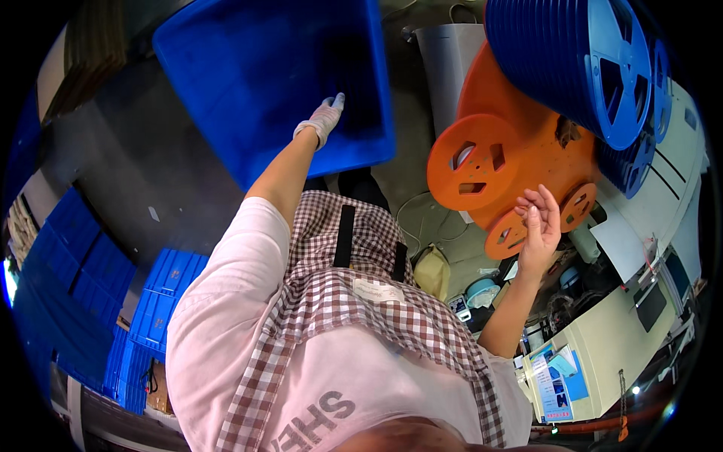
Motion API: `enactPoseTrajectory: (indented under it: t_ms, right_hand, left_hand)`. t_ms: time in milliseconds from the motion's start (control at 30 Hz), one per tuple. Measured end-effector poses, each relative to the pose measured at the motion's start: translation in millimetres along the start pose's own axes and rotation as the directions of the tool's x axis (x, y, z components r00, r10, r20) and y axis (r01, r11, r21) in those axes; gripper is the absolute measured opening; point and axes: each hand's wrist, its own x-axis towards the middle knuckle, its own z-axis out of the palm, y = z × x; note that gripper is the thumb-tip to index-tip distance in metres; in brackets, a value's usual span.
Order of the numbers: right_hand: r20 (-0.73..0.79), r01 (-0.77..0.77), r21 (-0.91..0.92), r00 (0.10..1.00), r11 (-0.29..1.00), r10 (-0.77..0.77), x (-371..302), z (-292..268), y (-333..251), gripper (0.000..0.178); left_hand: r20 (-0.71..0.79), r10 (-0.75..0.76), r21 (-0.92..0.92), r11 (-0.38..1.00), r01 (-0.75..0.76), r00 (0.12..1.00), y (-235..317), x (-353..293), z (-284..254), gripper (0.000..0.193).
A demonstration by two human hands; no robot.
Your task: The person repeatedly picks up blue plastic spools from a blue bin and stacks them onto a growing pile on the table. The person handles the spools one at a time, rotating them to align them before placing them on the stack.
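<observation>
My left hand (324,120), in a thin white glove, reaches over the near part of a large, deep blue bin (218,83). Its fingers point toward the bin's dark inside, and no object shows in them. Bare and raised on the right, my right hand (539,227) has its fingers loosely bent and apart, holding nothing. Orange reels stand behind and around it: a round one (477,162) with cut-out slots and a smaller one (578,206) beside my fingers. Whether the right hand touches any reel, I cannot tell.
A stack of blue reels (557,68) rises at the far right, near a pale machine (625,350). Blue crates (167,294) are piled at the left. Cardboard (83,60) leans at the far left. A pale cable (410,226) lies on the floor.
</observation>
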Motion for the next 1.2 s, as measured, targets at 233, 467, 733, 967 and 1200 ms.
enactPoseTrajectory:
  t_ms: [233,467,733,967,1200]
  right_hand:
    - [0.016,-0.031,0.027,0.999,0.999,0.031,-6,3,6,0.035]
    - [-0.039,0.054,-0.033,0.998,0.998,-0.055,18,-11,-13,0.037]
    - [-0.118,0.362,-0.775,0.723,0.518,-0.681,228,-86,-34,0.065]
    - [-0.200,-0.056,-0.926,0.913,0.374,-0.357,337,-82,-1,0.088]
    - [-0.139,0.426,-0.561,0.797,0.710,-0.588,213,-63,-71,0.066]
  left_hand:
    - [0.032,-0.021,0.065,0.998,0.019,0.999,7,2,-8,0.076]
    - [0.107,0.008,0.140,0.990,-0.023,0.994,32,-52,-31,0.060]
    - [0.224,0.061,-0.149,0.989,-0.028,0.973,-80,-115,-35,0.053]
    - [-0.063,-0.198,-0.360,0.919,0.163,0.978,-195,-190,-79,0.048]
    - [-0.458,0.304,0.104,0.952,-0.289,0.835,-68,-266,-83,0.038]
